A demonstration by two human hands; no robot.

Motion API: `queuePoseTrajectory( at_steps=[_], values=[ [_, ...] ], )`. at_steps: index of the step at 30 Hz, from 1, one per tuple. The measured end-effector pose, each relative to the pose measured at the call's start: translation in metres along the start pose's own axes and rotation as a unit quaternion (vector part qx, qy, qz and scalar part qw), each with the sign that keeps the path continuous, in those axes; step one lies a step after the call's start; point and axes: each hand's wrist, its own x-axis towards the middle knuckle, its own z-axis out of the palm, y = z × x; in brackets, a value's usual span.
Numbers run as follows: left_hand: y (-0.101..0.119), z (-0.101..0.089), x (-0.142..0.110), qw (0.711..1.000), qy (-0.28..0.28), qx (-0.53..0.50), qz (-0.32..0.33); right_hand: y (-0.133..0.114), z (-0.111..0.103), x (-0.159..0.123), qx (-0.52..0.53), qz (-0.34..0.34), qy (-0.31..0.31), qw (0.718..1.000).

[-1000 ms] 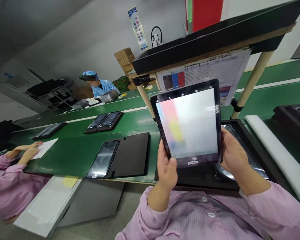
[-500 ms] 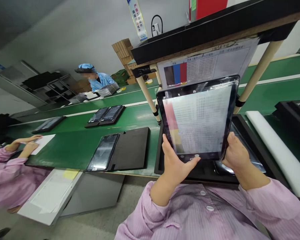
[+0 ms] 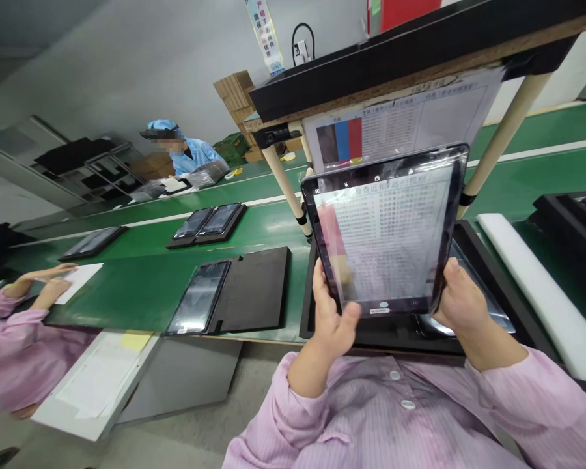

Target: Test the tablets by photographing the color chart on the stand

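Note:
A black-framed tablet is held up and tilted in front of me, its lit screen showing a camera picture of printed rows and colour patches. My left hand grips its lower left edge, thumb raised just off the bottom corner. At the lower right edge, my right hand holds it with the thumb along the frame. Behind the tablet, a printed chart with black, blue and red blocks hangs under a shelf. Below lies a black foam tray with another tablet, partly hidden.
A black shelf on beige posts stands ahead. Left on the green bench are a black foam tray with a tablet, and more tablets beyond. A white foam bar lies right. Co-workers sit left and across.
My left thumb has lifted off the bottom of the screen and drawn back to the left. The picture on the tablet has become sharper, with a heading line now showing.

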Motion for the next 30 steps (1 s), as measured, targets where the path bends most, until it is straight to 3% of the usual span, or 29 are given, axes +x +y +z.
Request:
queuePoseTrajectory(
  at_steps=[3, 6, 9, 13, 19, 23, 26, 28, 30],
  values=[
    [0.001, -0.006, 0.009, 0.979, 0.006, -0.169, -0.117, -0.002, -0.002, -0.003, -0.008, 0.021, -0.012, 1.0],
    [0.002, -0.01, 0.016, 0.952, 0.012, -0.241, -0.191, -0.011, -0.005, -0.005, -0.037, -0.017, -0.021, 0.999],
    [0.0, -0.009, 0.017, 0.94, 0.034, -0.27, -0.208, -0.03, -0.011, -0.002, -0.09, -0.101, -0.062, 0.989],
    [-0.007, -0.007, 0.013, 0.93, 0.01, -0.284, -0.234, -0.053, -0.022, 0.011, -0.196, -0.177, -0.088, 0.961],
    [-0.014, -0.008, 0.004, 0.926, -0.002, -0.277, -0.258, -0.045, -0.028, 0.022, -0.295, -0.258, -0.066, 0.918],
    [-0.007, -0.008, -0.002, 0.922, 0.041, -0.265, -0.278, -0.037, -0.034, 0.022, -0.292, -0.212, -0.075, 0.93],
    [0.002, -0.017, 0.001, 0.914, 0.041, -0.25, -0.316, -0.03, -0.06, 0.018, -0.338, -0.124, -0.016, 0.933],
    [0.004, -0.027, 0.008, 0.91, 0.046, -0.226, -0.344, -0.016, -0.089, 0.011, -0.445, -0.058, 0.046, 0.892],
    [0.003, -0.038, 0.017, 0.908, 0.064, -0.201, -0.363, 0.005, -0.116, 0.0, -0.566, 0.008, 0.069, 0.821]
  ],
)
